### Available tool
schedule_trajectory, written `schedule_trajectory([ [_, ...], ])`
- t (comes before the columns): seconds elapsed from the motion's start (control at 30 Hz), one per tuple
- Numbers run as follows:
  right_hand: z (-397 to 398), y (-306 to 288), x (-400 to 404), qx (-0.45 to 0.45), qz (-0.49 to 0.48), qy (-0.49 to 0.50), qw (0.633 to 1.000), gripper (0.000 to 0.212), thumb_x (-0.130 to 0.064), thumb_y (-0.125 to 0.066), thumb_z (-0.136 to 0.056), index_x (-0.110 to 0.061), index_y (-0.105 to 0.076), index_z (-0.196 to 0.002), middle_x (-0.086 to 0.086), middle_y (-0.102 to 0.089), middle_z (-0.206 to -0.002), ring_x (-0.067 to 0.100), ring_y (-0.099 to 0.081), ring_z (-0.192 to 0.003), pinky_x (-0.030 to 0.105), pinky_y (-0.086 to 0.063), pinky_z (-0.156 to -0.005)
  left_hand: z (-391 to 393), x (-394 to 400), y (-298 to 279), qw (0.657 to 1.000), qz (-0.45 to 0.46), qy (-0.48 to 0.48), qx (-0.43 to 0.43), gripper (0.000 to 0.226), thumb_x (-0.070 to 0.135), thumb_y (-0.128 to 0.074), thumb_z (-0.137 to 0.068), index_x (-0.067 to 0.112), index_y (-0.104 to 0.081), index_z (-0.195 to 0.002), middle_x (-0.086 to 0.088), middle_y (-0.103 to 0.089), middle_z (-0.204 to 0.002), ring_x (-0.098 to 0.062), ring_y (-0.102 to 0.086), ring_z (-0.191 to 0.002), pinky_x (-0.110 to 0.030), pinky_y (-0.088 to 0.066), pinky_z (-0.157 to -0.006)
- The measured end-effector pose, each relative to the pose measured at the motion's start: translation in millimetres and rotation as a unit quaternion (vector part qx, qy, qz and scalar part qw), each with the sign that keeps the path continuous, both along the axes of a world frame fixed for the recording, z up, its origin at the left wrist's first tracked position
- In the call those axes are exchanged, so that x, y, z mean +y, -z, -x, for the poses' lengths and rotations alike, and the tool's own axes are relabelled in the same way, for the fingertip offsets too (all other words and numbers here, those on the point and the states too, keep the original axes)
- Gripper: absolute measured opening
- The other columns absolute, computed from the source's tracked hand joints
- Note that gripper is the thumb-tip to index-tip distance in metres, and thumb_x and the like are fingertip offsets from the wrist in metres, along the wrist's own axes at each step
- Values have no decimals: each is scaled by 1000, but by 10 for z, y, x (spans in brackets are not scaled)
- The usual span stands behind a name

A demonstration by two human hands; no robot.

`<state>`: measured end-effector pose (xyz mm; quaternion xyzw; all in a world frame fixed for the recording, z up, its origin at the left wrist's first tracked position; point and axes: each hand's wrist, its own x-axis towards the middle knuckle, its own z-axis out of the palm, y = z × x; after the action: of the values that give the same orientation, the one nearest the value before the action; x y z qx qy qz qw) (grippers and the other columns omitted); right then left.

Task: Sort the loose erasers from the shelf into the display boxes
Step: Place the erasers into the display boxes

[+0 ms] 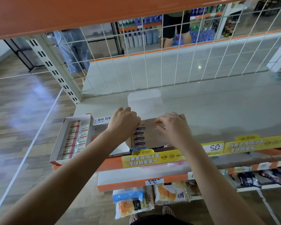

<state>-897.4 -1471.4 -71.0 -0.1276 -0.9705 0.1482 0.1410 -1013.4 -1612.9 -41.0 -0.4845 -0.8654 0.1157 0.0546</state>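
Observation:
Two display boxes stand at the front left of the pale shelf [217, 108]. The left box [58, 143] is full of red-and-white erasers [75, 138]. The middle box [154, 137] shows a brown inside, with a column of purple-labelled erasers [139, 137] along its left side and a white lid flap [144, 101] standing up behind it. My left hand [125, 122] is at the box's back left corner, fingers curled under and hidden. My right hand [172, 125] hovers over the box's right side, fingers loosely curled, nothing visible in them.
A white wire grid [169, 62] backs the shelf, under an orange shelf [88, 12] overhead. Yellow price strips [152, 158] line the front edge. Snack packets [136, 202] hang on the shelf below. People [175, 28] stand in the aisle beyond the grid. Wooden floor lies to the left.

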Motion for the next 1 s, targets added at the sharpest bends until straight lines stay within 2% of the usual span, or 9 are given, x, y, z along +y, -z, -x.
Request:
schedule_trajectory([
  [0.1,52,-41,12,-7,-11,-10,1000,21,-28,-53,-93,-23,-64,-110,-5,-65,-107,15,-51,-104,29,-28,-88,57,73,-61,997,21,43,-58,29,23,-45,-97,37,-59,-119,8,-61,-110,-14,-50,-104,-27,-37,-84],
  [0.17,88,-59,23,-20,-24,-21,999,22,-29,-50,-94,-22,-63,-110,-5,-65,-106,15,-51,-102,30,-30,-89,47,123,-94,992,63,101,-47,32,23,-44,-98,38,-55,-124,4,-59,-110,-16,-50,-103,-27,-39,-82],
  [0.33,125,-50,28,-75,-57,-28,995,26,-32,-47,-94,-23,-62,-114,-4,-64,-110,17,-48,-107,33,-31,-90,41,131,-112,983,116,144,9,27,26,-50,-95,30,-56,-122,-1,-56,-108,-19,-51,-100,-29,-42,-82],
  [0.5,113,-53,5,-89,-76,-21,993,26,-32,-46,-95,-24,-62,-113,-4,-63,-107,17,-48,-107,34,-31,-89,65,58,-70,984,101,145,-4,25,29,-45,-97,27,-55,-120,-1,-56,-109,-19,-50,-100,-29,-41,-81],
  [0.6,140,-174,41,-102,-46,-47,993,26,-29,-47,-95,-21,-62,-114,-2,-63,-110,18,-52,-106,32,-34,-90,120,95,-149,985,94,141,-41,28,34,-40,-97,31,-57,-119,2,-58,-110,-18,-51,-104,-29,-40,-84],
  [0.67,157,-336,148,-111,16,-67,991,25,-27,-51,-94,-18,-63,-114,0,-63,-112,18,-54,-107,28,-38,-88,166,216,-261,983,94,135,-78,29,40,-43,-95,34,-57,-119,5,-58,-114,-16,-50,-109,-27,-37,-86],
  [0.73,141,-538,356,-99,64,-44,992,25,-23,-56,-92,-15,-64,-114,1,-64,-113,16,-56,-106,23,-38,-86,207,424,-367,981,95,135,-102,30,45,-46,-92,33,-58,-117,7,-58,-116,-14,-51,-111,-27,-37,-88],
  [0.87,-126,-802,1013,-86,38,82,992,29,-22,-58,-88,-16,-63,-115,4,-62,-116,20,-56,-109,30,-42,-92,143,1098,-516,981,64,158,-89,34,55,-46,-90,33,-59,-111,4,-57,-115,-17,-53,-110,-31,-41,-91],
  [1.0,-636,-886,1636,-125,2,138,982,36,-22,-60,-89,-13,-57,-123,6,-57,-123,21,-52,-112,28,-36,-92,-280,1904,-630,978,-1,178,-105,41,58,-46,-88,30,-58,-115,2,-57,-116,-19,-52,-112,-30,-42,-90],
])
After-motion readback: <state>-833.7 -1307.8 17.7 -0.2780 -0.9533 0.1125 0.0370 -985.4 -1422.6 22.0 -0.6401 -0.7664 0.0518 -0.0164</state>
